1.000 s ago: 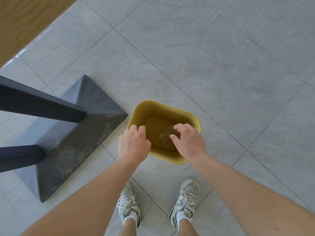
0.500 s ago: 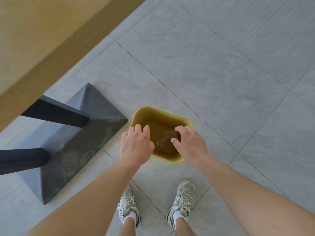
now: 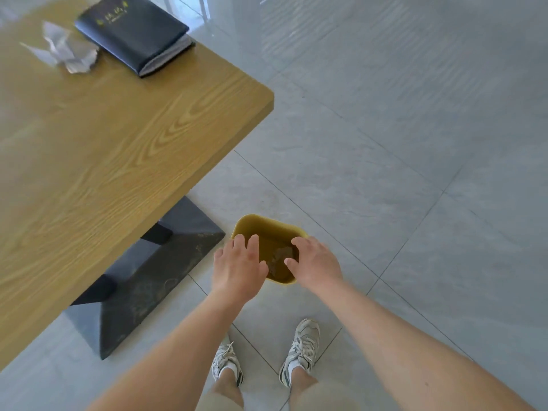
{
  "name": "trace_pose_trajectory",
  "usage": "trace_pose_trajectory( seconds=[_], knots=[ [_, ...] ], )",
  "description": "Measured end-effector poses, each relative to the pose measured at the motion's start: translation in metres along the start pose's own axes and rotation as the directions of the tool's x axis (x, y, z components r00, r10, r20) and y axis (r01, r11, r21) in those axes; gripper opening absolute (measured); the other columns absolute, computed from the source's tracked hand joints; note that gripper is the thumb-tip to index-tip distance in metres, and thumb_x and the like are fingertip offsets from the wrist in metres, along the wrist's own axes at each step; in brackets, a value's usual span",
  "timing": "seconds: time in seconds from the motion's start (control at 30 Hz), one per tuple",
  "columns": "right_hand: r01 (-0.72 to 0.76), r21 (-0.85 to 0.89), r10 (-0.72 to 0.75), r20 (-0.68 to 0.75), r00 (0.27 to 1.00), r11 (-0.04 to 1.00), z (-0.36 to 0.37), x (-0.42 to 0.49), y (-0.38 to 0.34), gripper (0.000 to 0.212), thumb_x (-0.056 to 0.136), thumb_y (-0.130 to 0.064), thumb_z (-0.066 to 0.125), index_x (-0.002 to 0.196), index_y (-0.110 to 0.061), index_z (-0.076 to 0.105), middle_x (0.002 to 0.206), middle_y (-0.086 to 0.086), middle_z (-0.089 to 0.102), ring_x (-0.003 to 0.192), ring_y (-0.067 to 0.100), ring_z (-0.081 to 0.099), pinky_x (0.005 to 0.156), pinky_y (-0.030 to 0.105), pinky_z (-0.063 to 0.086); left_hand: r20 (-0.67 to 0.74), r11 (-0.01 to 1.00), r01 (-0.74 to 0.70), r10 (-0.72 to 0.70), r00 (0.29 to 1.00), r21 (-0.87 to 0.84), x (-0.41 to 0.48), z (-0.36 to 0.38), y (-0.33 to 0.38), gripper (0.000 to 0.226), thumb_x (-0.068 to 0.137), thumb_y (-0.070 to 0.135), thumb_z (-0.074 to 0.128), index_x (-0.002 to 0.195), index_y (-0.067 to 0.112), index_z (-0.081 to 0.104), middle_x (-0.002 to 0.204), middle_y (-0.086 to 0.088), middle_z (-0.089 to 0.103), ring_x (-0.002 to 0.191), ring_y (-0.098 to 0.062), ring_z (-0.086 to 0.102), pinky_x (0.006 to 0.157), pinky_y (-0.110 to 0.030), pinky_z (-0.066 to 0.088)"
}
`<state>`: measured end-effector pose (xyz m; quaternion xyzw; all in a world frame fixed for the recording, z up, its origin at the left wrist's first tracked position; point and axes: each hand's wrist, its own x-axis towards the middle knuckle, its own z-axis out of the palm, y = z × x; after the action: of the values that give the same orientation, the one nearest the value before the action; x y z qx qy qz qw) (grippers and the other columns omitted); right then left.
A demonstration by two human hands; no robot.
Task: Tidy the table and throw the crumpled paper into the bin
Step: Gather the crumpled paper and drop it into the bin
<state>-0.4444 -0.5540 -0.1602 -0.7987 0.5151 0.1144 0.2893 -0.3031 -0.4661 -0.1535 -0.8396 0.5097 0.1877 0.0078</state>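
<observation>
A yellow bin (image 3: 268, 225) stands on the grey floor by the table's foot. A crumpled paper (image 3: 280, 256) lies at its bottom. My left hand (image 3: 237, 268) hovers over the bin's left rim, fingers apart, holding nothing. My right hand (image 3: 315, 264) hovers over the right rim, fingers loosely spread and empty. On the wooden table (image 3: 98, 149), at its far end, lie another crumpled white paper (image 3: 63, 50) and a black notebook (image 3: 132, 32), shut.
The table's dark pyramid-shaped base (image 3: 148, 277) sits on the floor left of the bin. My two white sneakers (image 3: 299, 351) stand just behind the bin. Grey tiled floor (image 3: 400, 143) spreads to the right and ahead.
The view has tilted up, so the table top with the notebook and paper now shows. Both hands stay above the bin, fingers a little more spread.
</observation>
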Motion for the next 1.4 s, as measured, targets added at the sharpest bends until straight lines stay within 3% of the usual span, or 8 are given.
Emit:
trace_pose_trajectory(
  seconds=[0.5, 0.67, 0.8, 1.0, 1.4],
  knots=[
    [0.203, -0.094, -0.213, -0.114, 0.970, 0.975, -0.135, -0.073, -0.056, 0.049, 0.090, -0.051, 0.058, 0.131, -0.025, 0.052, 0.123, 0.005, 0.058, 0.112, 0.030, 0.056, 0.087, 0.040, 0.050, -0.240, 0.998, 0.055, -0.051, 0.969, 0.009, -0.068, -0.153, 0.011, 0.052, 0.097, 0.044, 0.043, 0.145, 0.025, 0.035, 0.135, -0.003, 0.051, 0.124, -0.024, 0.048, 0.107, -0.044, 0.039],
    [0.293, -0.171, -0.319, -0.150, 0.936, 0.941, -0.165, -0.083, -0.083, 0.048, 0.090, -0.048, 0.057, 0.132, -0.025, 0.052, 0.118, 0.005, 0.059, 0.106, 0.027, 0.057, 0.075, 0.034, 0.043, -0.303, 0.996, 0.089, -0.083, 0.949, 0.007, -0.082, -0.186, -0.001, 0.051, 0.093, 0.042, 0.045, 0.140, 0.023, 0.039, 0.130, -0.005, 0.052, 0.121, -0.025, 0.048, 0.103, -0.042, 0.040],
    [0.357, -0.223, -0.397, -0.169, 0.902, 0.907, -0.184, -0.089, -0.109, 0.048, 0.091, -0.048, 0.057, 0.131, -0.023, 0.051, 0.118, 0.005, 0.058, 0.105, 0.027, 0.055, 0.075, 0.034, 0.039, -0.346, 0.994, 0.109, -0.101, 0.933, 0.004, -0.091, -0.206, -0.017, 0.051, 0.092, 0.045, 0.049, 0.137, 0.024, 0.041, 0.127, -0.004, 0.053, 0.117, -0.025, 0.050, 0.098, -0.041, 0.043],
    [0.411, -0.248, -0.459, -0.184, 0.869, 0.877, -0.198, -0.093, -0.161, 0.051, 0.091, -0.049, 0.057, 0.134, -0.022, 0.050, 0.123, 0.007, 0.059, 0.110, 0.028, 0.054, 0.089, 0.039, 0.047, -0.395, 0.989, 0.148, -0.140, 0.908, -0.011, -0.097, -0.235, -0.056, 0.054, 0.090, 0.043, 0.051, 0.138, 0.022, 0.041, 0.131, -0.007, 0.052, 0.119, -0.026, 0.050, 0.097, -0.041, 0.043],
    [0.463, -0.244, -0.516, -0.241, 0.822, 0.852, -0.185, -0.074, -0.306, 0.053, 0.093, -0.048, 0.059, 0.138, -0.023, 0.048, 0.128, 0.004, 0.057, 0.116, 0.025, 0.052, 0.090, 0.036, 0.045, -0.453, 0.980, 0.193, -0.189, 0.871, -0.038, -0.085, -0.299, -0.190, 0.059, 0.090, 0.043, 0.052, 0.142, 0.021, 0.038, 0.133, -0.007, 0.049, 0.124, -0.027, 0.046, 0.104, -0.043, 0.038]
  ],
)
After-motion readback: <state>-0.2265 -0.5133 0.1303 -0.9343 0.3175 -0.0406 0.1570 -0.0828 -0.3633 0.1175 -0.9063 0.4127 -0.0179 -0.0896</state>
